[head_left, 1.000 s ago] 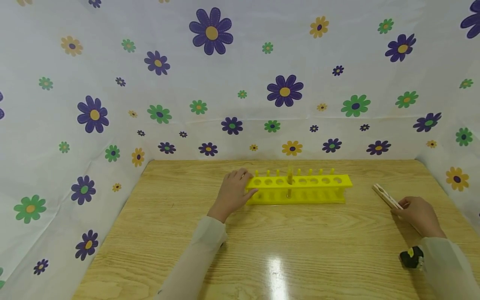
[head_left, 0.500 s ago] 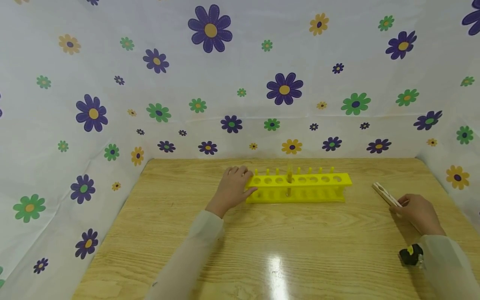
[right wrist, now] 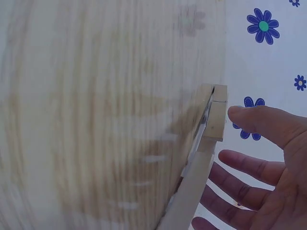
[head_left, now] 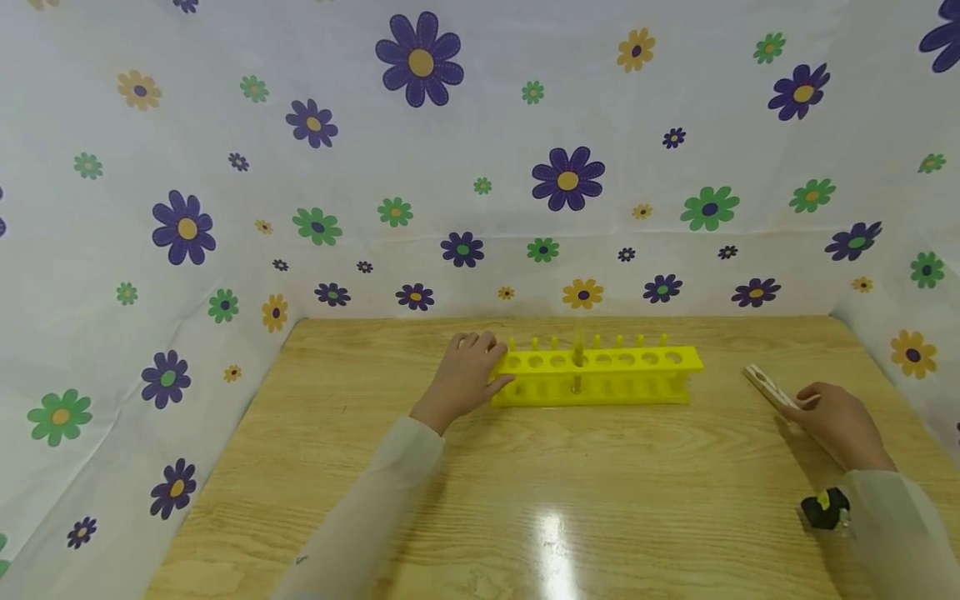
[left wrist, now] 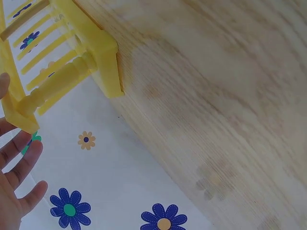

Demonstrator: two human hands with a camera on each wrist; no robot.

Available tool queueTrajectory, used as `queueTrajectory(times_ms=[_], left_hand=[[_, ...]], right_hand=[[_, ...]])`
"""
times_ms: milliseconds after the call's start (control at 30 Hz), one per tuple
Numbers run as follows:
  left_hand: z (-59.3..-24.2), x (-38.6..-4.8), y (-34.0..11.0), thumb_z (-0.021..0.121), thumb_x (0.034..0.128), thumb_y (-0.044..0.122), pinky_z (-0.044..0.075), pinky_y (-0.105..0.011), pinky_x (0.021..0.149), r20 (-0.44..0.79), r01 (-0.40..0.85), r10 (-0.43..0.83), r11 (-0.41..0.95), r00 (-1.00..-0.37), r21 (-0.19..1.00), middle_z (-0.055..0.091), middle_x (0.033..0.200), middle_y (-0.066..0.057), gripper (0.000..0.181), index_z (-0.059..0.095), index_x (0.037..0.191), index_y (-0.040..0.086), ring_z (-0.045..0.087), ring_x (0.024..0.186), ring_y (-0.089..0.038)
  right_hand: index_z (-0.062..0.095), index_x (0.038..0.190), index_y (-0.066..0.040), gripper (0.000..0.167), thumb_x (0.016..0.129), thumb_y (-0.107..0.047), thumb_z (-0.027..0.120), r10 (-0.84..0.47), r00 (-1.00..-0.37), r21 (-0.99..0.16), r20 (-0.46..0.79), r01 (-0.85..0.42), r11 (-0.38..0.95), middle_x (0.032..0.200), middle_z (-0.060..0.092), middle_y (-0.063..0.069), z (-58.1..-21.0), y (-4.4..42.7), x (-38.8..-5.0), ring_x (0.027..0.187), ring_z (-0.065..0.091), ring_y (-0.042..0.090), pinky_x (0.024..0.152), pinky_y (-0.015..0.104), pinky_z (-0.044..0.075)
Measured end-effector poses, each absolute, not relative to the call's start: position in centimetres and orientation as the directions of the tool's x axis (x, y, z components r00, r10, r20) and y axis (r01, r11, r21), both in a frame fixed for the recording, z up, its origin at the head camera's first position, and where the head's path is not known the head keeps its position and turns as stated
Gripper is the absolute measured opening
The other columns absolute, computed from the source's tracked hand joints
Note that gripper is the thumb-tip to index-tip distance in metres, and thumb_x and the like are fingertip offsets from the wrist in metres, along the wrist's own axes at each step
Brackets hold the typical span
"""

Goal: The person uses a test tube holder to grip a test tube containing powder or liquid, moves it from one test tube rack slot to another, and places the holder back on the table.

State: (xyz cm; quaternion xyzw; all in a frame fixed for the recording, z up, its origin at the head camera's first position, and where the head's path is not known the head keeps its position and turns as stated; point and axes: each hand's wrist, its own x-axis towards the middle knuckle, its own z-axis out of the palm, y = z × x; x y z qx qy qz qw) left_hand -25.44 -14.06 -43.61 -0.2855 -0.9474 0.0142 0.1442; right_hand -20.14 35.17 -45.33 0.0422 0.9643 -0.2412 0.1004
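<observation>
A yellow test tube rack (head_left: pixel 600 398) stands at the back middle of the table, with one test tube (head_left: pixel 578 354) upright in it. At the rack's left end, my left hand (head_left: pixel 467 375) grips with the thumb in front and the fingers behind; the left wrist view shows the rack's end post (left wrist: pixel 60 81). To the right of the rack, a wooden test tube clamp (head_left: pixel 767 387) lies slantwise on the table. My right hand (head_left: pixel 840 421) is at its near end. In the right wrist view a narrow gap parts the thumb (right wrist: pixel 244 114) from the clamp, and the fingers are loosely bent beside it.
A wood-grain table (head_left: pixel 525 467) bears everything. White cloth (head_left: pixel 480 125) printed with flowers rises behind it and at both sides. A small black device (head_left: pixel 825 508) sits by the right cuff.
My right hand has lifted slightly at the clamp's near end, and a pale strip of the clamp now shows by the fingers. Left hand, rack and test tube stay in place.
</observation>
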Motion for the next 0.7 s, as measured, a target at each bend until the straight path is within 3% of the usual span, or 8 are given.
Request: queueTrajectory(times_ms=[233,467,700], left_hand=[[-43.9,-25.6,-14.1,0.060,0.0889,0.045,0.042,-0.044,0.098,0.276,0.557,0.571,0.819,-0.773,-0.136,0.053,0.097,-0.004,0.039,0.056,0.111,0.013,0.054,0.093,-0.023],[-44.0,-25.6,-14.2,0.060,0.0881,0.046,0.042,-0.045,0.098,0.282,0.552,0.580,0.814,-0.764,-0.181,0.053,0.097,-0.004,0.040,0.057,0.111,0.014,0.055,0.094,-0.023],[-44.4,-24.8,-14.2,0.058,0.0848,0.057,0.035,-0.051,0.104,0.274,0.428,0.460,0.888,-0.845,-0.170,0.055,0.116,-0.007,0.063,0.048,0.131,0.016,0.053,0.108,-0.027]], right_hand=[[0.039,0.122,0.018,0.069,0.090,-0.040,0.059,0.026,-0.978,-0.433,-0.205,0.115,0.894,0.117,0.048,0.042,-44.9,34.8,-19.9,0.097,0.051,0.053,0.074,0.055,0.045],[0.043,0.127,0.010,0.066,0.086,-0.038,0.064,0.015,-0.999,-0.395,0.034,0.000,0.918,0.114,0.053,0.037,-44.6,32.4,-19.5,0.088,0.057,0.046,0.062,0.049,0.047],[0.044,0.129,0.003,0.067,0.079,-0.032,0.072,-0.050,-0.971,-0.326,0.233,-0.126,0.937,0.117,0.051,0.035,-43.9,27.7,-18.9,0.091,0.054,0.049,0.065,0.059,0.044]])
